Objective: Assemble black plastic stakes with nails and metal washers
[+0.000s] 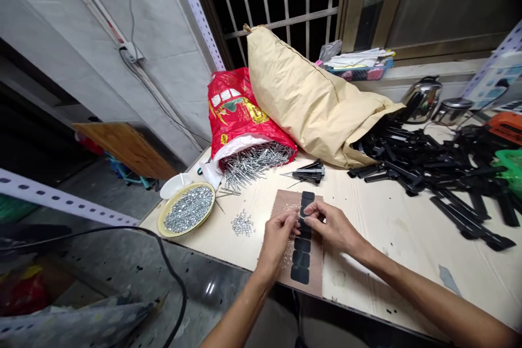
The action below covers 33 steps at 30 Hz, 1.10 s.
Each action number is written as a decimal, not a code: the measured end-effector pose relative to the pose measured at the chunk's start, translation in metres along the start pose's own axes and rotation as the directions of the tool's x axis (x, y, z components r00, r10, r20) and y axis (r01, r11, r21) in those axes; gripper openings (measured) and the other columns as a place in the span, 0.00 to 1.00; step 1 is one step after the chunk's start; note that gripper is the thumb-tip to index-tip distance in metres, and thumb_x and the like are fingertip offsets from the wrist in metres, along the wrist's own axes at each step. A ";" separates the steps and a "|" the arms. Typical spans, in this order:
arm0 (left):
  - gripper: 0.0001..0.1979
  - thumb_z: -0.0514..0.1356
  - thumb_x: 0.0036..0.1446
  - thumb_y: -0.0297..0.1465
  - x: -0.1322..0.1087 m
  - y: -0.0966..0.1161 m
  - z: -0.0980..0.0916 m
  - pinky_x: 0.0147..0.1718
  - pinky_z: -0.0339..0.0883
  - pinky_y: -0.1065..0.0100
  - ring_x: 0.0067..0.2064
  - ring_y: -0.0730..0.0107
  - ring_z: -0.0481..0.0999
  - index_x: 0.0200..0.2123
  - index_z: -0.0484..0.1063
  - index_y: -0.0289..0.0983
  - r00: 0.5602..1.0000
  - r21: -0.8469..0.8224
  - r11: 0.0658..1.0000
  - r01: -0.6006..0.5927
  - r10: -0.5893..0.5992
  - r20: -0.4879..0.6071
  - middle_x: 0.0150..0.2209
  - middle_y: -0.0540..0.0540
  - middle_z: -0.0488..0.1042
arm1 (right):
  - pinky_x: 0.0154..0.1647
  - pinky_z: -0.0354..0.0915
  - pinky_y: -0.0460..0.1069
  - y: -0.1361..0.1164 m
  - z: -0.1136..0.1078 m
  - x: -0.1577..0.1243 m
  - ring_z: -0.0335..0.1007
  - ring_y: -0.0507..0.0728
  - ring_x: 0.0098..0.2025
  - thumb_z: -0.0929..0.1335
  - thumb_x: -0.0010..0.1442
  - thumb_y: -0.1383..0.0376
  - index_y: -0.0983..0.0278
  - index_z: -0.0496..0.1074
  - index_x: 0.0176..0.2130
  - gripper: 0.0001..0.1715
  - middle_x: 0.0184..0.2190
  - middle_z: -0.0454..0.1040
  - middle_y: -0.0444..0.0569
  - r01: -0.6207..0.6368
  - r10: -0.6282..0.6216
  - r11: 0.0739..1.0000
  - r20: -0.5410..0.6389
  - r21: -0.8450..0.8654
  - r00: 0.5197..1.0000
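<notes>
My left hand [280,232] and my right hand [331,224] meet over a brown mat [314,283] at the table's front edge. The fingertips of both are pinched close together; whatever they hold is too small to make out. Under them runs a column of black rounded squares [300,259], partly covered by the fingers. Tiny pale pieces [286,255] lie scattered on the mat beside the column. To the left of my left hand sits a small heap of shiny metal bits [243,224]. Beyond the mat lies a little bunch of black parts with thin metal pins [310,172].
A yellow bowl [211,212] of small metal pieces stands at the left edge. Behind are a red bag [253,119] spilling metal rods [244,166] and a paper sack [310,103] spilling black plastic parts [411,157]. A metal kettle [426,99] stands back right.
</notes>
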<state>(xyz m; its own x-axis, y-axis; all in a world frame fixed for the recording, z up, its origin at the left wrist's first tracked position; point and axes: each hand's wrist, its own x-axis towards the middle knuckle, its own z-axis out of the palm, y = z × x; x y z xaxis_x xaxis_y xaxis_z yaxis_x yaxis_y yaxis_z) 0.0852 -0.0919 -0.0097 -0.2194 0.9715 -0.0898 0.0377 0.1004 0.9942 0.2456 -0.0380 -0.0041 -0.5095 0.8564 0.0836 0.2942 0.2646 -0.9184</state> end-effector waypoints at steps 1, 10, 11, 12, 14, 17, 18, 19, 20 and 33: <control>0.17 0.59 0.54 0.40 0.000 0.001 0.003 0.29 0.64 0.70 0.27 0.72 0.69 0.39 0.76 0.34 0.998 -0.105 0.993 0.055 -0.054 0.011 0.26 0.48 0.72 | 0.29 0.62 0.45 -0.004 0.003 -0.001 0.67 0.51 0.28 0.63 0.59 0.61 0.64 0.68 0.36 0.09 0.27 0.71 0.43 0.006 -0.006 1.000 0.011 -0.011 1.000; 0.16 0.60 0.52 0.40 -0.008 -0.001 -0.012 0.21 0.59 0.72 0.21 0.75 0.64 0.32 0.76 0.31 0.989 -0.185 0.982 0.033 -0.059 -0.135 0.22 0.48 0.70 | 0.27 0.60 0.44 -0.017 0.023 -0.020 0.70 0.52 0.33 0.56 0.66 0.63 0.57 0.70 0.42 0.15 0.38 0.72 0.45 0.241 -0.364 0.618 -0.001 -0.748 0.931; 0.15 0.60 0.53 0.39 -0.008 0.000 -0.022 0.21 0.59 0.72 0.22 0.75 0.65 0.34 0.77 0.32 0.984 -0.117 0.993 0.003 -0.024 -0.178 0.24 0.47 0.72 | 0.27 0.60 0.44 -0.016 0.022 -0.019 0.70 0.52 0.34 0.56 0.66 0.63 0.57 0.70 0.43 0.15 0.40 0.72 0.45 0.250 -0.382 0.593 0.006 -0.765 0.924; 0.14 0.59 0.54 0.38 -0.007 0.003 -0.033 0.22 0.60 0.71 0.23 0.74 0.67 0.36 0.77 0.34 0.973 -0.025 0.999 -0.038 0.031 -0.229 0.27 0.46 0.73 | 0.27 0.60 0.44 -0.015 0.019 -0.017 0.70 0.51 0.35 0.56 0.66 0.63 0.57 0.70 0.44 0.16 0.41 0.72 0.46 0.251 -0.391 0.584 0.004 -0.772 0.920; 0.12 0.58 0.55 0.36 -0.006 0.009 -0.055 0.28 0.63 0.70 0.30 0.71 0.70 0.37 0.77 0.36 0.915 0.243 0.960 -0.140 0.219 -0.339 0.34 0.45 0.74 | 0.26 0.61 0.43 -0.011 0.012 -0.013 0.70 0.51 0.35 0.56 0.66 0.62 0.57 0.69 0.46 0.17 0.40 0.72 0.46 0.226 -0.389 0.599 -0.033 -0.768 0.921; 0.10 0.57 0.57 0.33 -0.007 0.013 -0.069 0.34 0.63 0.67 0.36 0.67 0.69 0.38 0.76 0.39 0.895 0.583 0.771 -0.256 0.416 -0.158 0.33 0.45 0.72 | 0.28 0.63 0.43 -0.006 0.001 -0.007 0.71 0.51 0.34 0.56 0.66 0.62 0.58 0.68 0.49 0.17 0.38 0.73 0.45 0.171 -0.352 0.674 -0.109 -0.718 0.930; 0.10 0.56 0.58 0.33 -0.008 0.012 -0.066 0.35 0.63 0.66 0.37 0.66 0.68 0.39 0.76 0.40 0.897 0.644 0.702 -0.304 0.439 -0.055 0.33 0.46 0.71 | 0.30 0.64 0.43 -0.005 -0.001 -0.006 0.71 0.51 0.35 0.57 0.66 0.62 0.58 0.68 0.49 0.17 0.38 0.73 0.44 0.158 -0.339 0.702 -0.130 -0.694 0.932; 0.10 0.56 0.59 0.33 -0.008 0.010 -0.060 0.35 0.63 0.66 0.38 0.65 0.67 0.40 0.75 0.41 0.896 0.684 0.640 -0.350 0.443 0.044 0.33 0.46 0.71 | 0.32 0.65 0.44 -0.005 -0.003 -0.005 0.71 0.51 0.36 0.57 0.66 0.62 0.58 0.68 0.49 0.16 0.38 0.73 0.44 0.151 -0.329 0.725 -0.145 -0.672 0.933; 0.10 0.55 0.59 0.32 -0.008 0.008 -0.052 0.35 0.63 0.66 0.38 0.65 0.66 0.41 0.75 0.41 0.889 0.713 0.583 -0.389 0.441 0.124 0.34 0.46 0.71 | 0.34 0.66 0.44 -0.006 -0.005 -0.005 0.72 0.52 0.37 0.57 0.66 0.62 0.58 0.68 0.49 0.16 0.40 0.73 0.44 0.148 -0.323 0.743 -0.157 -0.652 0.933; 0.07 0.50 0.61 0.25 0.005 -0.024 -0.021 0.37 0.62 0.62 0.39 0.62 0.64 0.33 0.66 0.35 0.933 0.882 0.357 -0.308 0.296 0.206 0.35 0.44 0.67 | 0.41 0.67 0.45 0.021 -0.018 -0.040 0.73 0.53 0.41 0.60 0.64 0.57 0.55 0.68 0.49 0.17 0.44 0.74 0.40 0.126 -0.324 0.772 -0.215 -0.623 0.921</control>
<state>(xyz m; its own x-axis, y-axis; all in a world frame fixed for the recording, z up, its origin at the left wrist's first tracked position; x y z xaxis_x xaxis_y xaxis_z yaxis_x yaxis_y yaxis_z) 0.0628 -0.0944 -0.0332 0.0074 0.9801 0.1986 0.9406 -0.0742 0.3312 0.2867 -0.0586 -0.0195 -0.3911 0.7983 0.4580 0.6665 0.5888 -0.4572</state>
